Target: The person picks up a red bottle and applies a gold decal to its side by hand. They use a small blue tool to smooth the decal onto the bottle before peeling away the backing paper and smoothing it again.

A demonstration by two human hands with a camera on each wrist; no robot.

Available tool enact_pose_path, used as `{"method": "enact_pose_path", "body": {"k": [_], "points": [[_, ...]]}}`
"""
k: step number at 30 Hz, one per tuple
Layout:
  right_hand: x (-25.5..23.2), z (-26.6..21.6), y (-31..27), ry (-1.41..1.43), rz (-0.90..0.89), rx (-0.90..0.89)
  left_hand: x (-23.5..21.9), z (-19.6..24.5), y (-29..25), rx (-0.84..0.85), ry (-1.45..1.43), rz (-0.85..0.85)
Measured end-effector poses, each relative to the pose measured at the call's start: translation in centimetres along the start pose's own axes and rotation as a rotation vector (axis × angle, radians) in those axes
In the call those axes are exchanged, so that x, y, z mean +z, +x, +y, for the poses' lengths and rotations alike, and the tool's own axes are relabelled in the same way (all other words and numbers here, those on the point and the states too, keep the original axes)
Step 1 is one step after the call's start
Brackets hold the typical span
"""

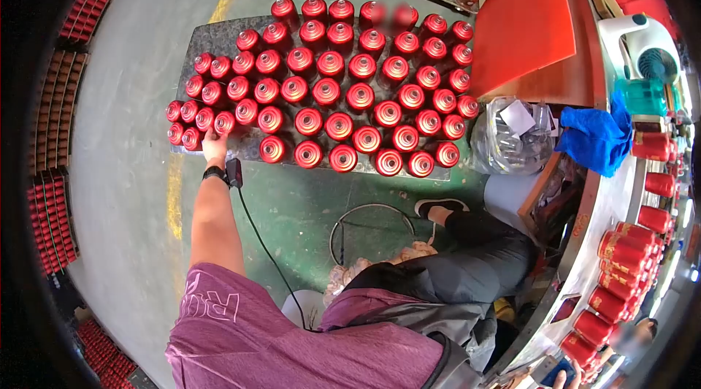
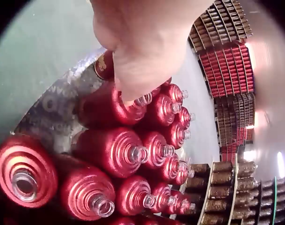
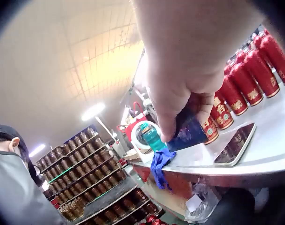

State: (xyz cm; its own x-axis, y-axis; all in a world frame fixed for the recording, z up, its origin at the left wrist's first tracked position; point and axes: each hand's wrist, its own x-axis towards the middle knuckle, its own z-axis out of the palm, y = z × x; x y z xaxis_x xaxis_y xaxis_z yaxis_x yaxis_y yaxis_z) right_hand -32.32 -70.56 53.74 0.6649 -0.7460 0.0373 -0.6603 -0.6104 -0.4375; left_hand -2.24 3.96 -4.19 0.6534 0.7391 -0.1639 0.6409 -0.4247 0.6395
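Many red glass bottles with clear open necks stand in rows on a low table. At the table's near left, my left hand grips one red bottle by its shoulder. In the left wrist view its thumb lies close to the clear neck, and the other fingers are hidden behind the hand. My right hand pinches a flat dark blue object between thumb and fingers above the white worktop; I cannot tell what it is. Red bottles with gold lettering stand behind it.
A phone lies on the worktop. Nearby are a blue cloth, a white fan and a clear plastic bag. A black cable runs from my left wrist. Loaded racks stand left; another person is near.
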Motion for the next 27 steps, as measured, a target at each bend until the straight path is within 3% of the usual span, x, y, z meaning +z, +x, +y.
{"method": "enact_pose_path", "body": {"k": [5, 7, 9, 12, 13, 14, 15, 16, 17, 18, 19, 20, 21, 23, 24, 25, 26, 27], "points": [[-4.7, 6.2, -0.3, 0.008, 0.191, 0.056, -1.6, 2.5, -4.8, -0.052, 0.098, 0.178], [-8.2, 11.1, -1.1, 0.01, 0.307, 0.125, -0.9, 1.1, -2.9, 0.157, 0.04, 0.113], [-12.8, 18.3, -3.3, 0.037, 0.45, 0.228, -2.3, 6.4, -5.2, 0.415, 0.237, 0.121], [-18.7, 30.9, -6.7, 0.125, 0.674, 0.36, -3.2, 18.2, -9.8, 0.283, -0.6, -0.205], [-20.1, 35.2, -7.8, 0.174, 0.723, 0.387, -1.9, 19.4, -6.5, 0.392, -0.697, -0.259], [-21.4, 38.8, -8.4, 0.204, 0.763, 0.413, -1.1, 20.8, -3.8, 0.54, -0.633, -0.483], [-23.0, 43.2, -8.6, 0.205, 0.763, 0.433, -2.2, 28.0, -10.0, 0.376, -0.82, -0.454], [-22.4, 45.8, -8.0, 0.366, 1.014, 0.413, -3.2, 34.1, -14.9, 0.543, -0.727, -0.372], [-22.8, 44.2, -6.9, 0.325, 0.972, 0.73, -3.6, 39.0, -18.9, 0.792, -0.567, -0.253], [-23.2, 48.7, -6.2, 0.502, 1.039, 0.752, -4.8, 43.2, -22.5, 0.993, -0.442, -0.115], [-23.2, 48.2, -5.1, 0.449, 0.987, 0.756, -5.3, 47.1, -26.4, 1.138, -0.375, -0.017], [-22.7, 48.9, -3.6, 0.447, 0.995, 0.701, -6.6, 50.9, -33.3, 1.065, -0.633, -0.203], [-23.3, 48.6, -2.3, 0.295, 0.877, 0.755, -6.9, 53.2, -36.3, 1.137, -0.598, -0.221], [-21.9, 48.1, 0.8, 0.187, 0.771, 0.659, -6.9, 56.6, -41.2, 1.308, -0.669, -0.35], [-21.3, 49.1, 2.4, 0.07, 0.777, 0.534, -8.1, 57.7, -46.2, 1.228, -0.727, -0.47], [-21.6, 50.5, 4.2, -0.092, 0.675, 0.654, -8.1, 58.3, -48.4, 1.37, -0.677, -0.442], [-22.9, 48.6, 5.5, -0.182, 0.545, 0.727, -8.1, 58.8, -50.2, 1.42, -0.673, -0.506], [-22.1, 51.5, 7.2, -0.32, 0.728, 0.678, -8.1, 59.2, -51.9, 1.47, -0.661, -0.565]]}}
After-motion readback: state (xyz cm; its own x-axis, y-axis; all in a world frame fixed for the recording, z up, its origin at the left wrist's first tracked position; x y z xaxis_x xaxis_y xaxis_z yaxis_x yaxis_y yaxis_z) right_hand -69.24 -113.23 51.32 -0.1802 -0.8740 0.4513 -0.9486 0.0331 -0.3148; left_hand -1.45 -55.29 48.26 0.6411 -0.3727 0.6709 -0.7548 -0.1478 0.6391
